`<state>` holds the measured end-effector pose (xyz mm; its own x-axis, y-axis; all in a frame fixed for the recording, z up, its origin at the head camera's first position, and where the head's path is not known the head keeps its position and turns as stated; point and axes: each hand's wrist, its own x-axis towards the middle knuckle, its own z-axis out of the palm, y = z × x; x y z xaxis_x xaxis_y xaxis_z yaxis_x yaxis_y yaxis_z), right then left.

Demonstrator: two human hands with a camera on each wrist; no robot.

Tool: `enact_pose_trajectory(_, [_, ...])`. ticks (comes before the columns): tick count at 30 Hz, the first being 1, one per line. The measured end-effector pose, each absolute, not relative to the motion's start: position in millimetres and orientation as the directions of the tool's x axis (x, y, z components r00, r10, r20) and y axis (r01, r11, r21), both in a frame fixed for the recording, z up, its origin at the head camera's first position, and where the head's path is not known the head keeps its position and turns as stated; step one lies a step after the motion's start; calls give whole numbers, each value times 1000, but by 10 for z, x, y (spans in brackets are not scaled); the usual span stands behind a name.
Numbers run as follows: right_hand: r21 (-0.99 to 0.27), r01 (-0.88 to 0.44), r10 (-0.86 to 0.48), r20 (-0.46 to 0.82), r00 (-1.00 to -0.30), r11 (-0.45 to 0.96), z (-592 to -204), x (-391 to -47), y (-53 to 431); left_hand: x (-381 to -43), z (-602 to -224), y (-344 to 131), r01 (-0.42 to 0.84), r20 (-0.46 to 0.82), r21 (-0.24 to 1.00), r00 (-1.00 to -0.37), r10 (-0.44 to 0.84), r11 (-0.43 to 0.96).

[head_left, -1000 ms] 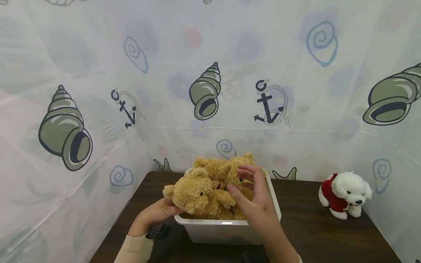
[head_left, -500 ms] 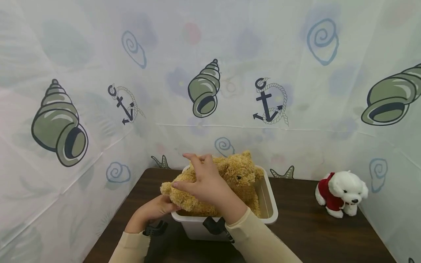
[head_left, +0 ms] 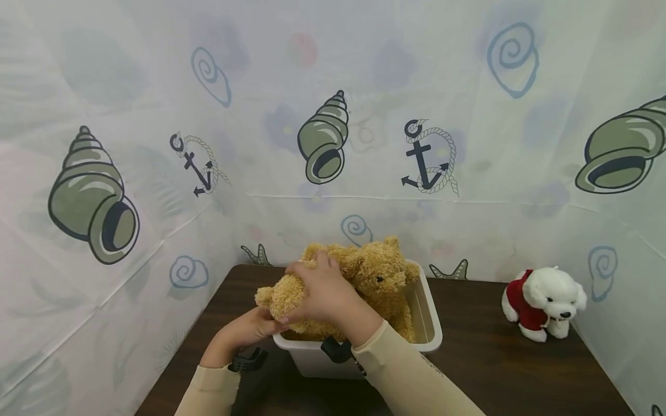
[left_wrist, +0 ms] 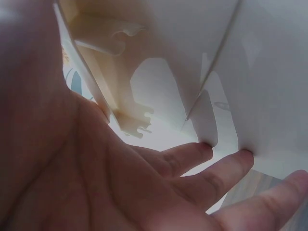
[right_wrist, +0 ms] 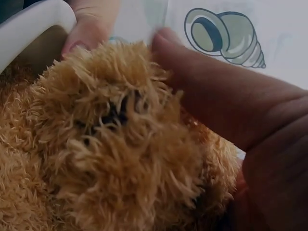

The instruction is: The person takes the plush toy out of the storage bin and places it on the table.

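Two fluffy golden teddy bears sit in a white plastic tub (head_left: 429, 315) in the head view. My right hand (head_left: 329, 294) grips the head of the left teddy bear (head_left: 287, 296), thumb toward the front and fingers over the far side. Its dark nose (right_wrist: 115, 113) and curly fur show up close in the right wrist view. The right teddy bear (head_left: 382, 271) leans beside it, untouched. At the tub's left rim, my left hand (head_left: 248, 334) holds the tub, its thumb over the rim and its fingertips (left_wrist: 243, 156) against the outer wall.
A white toy dog (head_left: 554, 297) in a red top stands at the right of the dark wooden table (head_left: 484, 358). Behind and at both sides hangs a pale curtain (head_left: 250, 69) printed with shells and anchors.
My right hand has moved left from in front of the right bear to the left bear's head, and its fingers have closed round it. My left hand stays at the tub's rim.
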<state>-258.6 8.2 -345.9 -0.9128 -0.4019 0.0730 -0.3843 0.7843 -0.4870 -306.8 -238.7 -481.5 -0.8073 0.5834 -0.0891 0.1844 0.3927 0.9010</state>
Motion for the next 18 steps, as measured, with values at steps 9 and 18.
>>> enact_pose_trajectory(9, [-534,-379,-454,-11,-891,756,-3483,-2532,196,-3070,-4830,-2365,201,-53,921,-783,619,334])
enact_pose_trajectory(18, [-505,-443,-477,69,-876,741,-3525,-2520,251,-3058,-4833,-2363,188,-66,921,-788,612,341])
